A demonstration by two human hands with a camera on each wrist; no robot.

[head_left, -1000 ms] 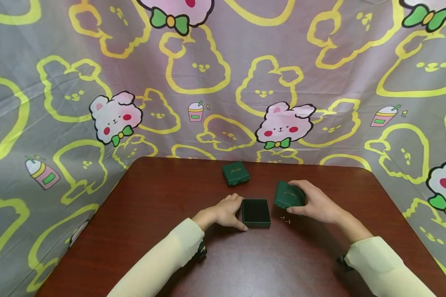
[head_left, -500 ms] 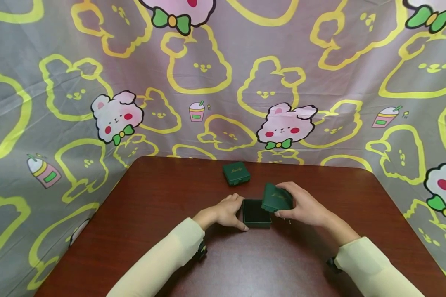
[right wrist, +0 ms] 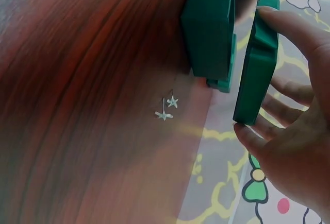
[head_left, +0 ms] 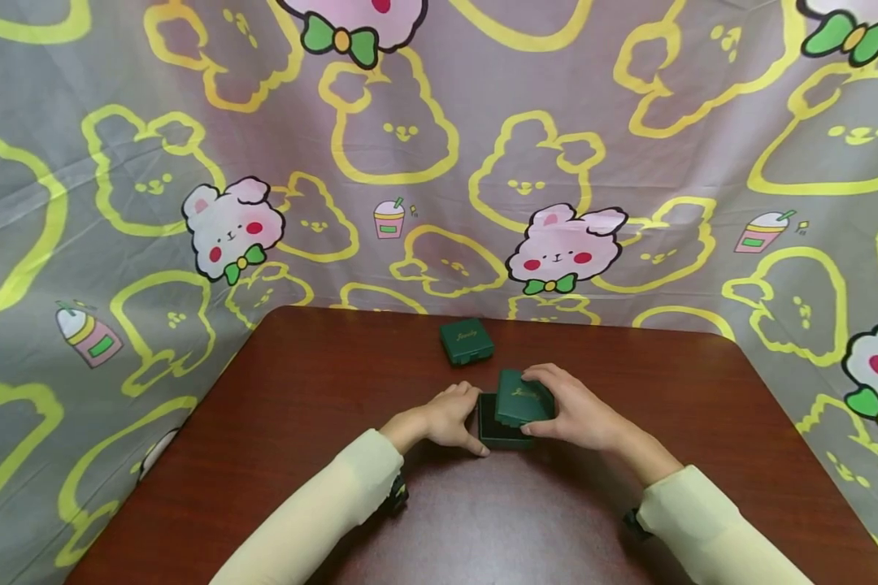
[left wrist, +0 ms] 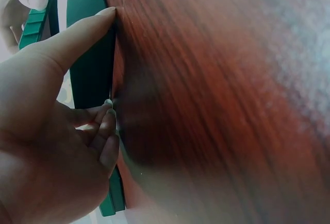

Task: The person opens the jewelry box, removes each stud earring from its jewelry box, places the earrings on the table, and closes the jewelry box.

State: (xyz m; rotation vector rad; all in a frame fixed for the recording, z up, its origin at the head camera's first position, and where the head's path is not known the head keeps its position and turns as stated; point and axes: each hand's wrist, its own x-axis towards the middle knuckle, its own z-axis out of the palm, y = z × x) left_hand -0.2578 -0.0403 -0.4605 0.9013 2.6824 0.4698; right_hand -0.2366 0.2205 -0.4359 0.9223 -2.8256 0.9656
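Observation:
The dark green jewelry box base (head_left: 508,444) sits upright on the table with its dark inside facing up. My left hand (head_left: 449,418) grips its left side, thumb at the front corner and fingers toward the back. In the left wrist view the thumb lies across the box wall (left wrist: 92,69). My right hand (head_left: 578,410) pinches the green jewelry box lid (head_left: 518,398), which bears gold lettering, between thumb and fingers. That lid hangs above the base's right part, slightly tilted; a gap separates the two in the right wrist view.
Two star-shaped stud earrings (right wrist: 164,115) lie on the table to the right of the base. Another small green box (head_left: 467,341), shut and gold-lettered, stands farther back. The dark red-brown table (head_left: 322,366) ends at a patterned cloth curtain (head_left: 424,162).
My right hand has carried the lid leftward, from beside the base to above it. The left hand and the base have stayed in place.

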